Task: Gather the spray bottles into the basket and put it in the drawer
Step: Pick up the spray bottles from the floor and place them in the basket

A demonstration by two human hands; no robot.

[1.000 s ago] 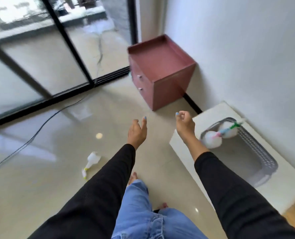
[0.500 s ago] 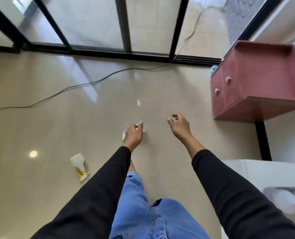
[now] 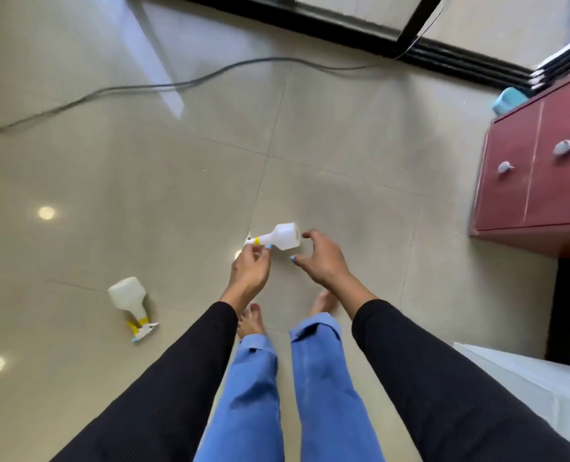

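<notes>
A white spray bottle (image 3: 282, 237) with a yellow collar lies on its side in front of me, and my left hand (image 3: 248, 270) pinches its neck. My right hand (image 3: 322, 261) hovers just right of the bottle's base with fingers spread and curved, not touching it. A second white spray bottle (image 3: 128, 300) with a yellow collar lies on the floor to the lower left. The red drawer cabinet (image 3: 540, 181) with two round knobs stands at the right, its drawers closed. The basket is out of view.
A grey cable (image 3: 163, 85) snakes across the tiled floor at the back. A black door track (image 3: 360, 31) runs along the far edge. A white platform (image 3: 530, 388) sits at the lower right. A light blue object (image 3: 508, 100) lies behind the cabinet.
The view has swung left and down, away from the basket. My left hand has taken hold of the nearer bottle's neck, and my right hand has opened beside its base.
</notes>
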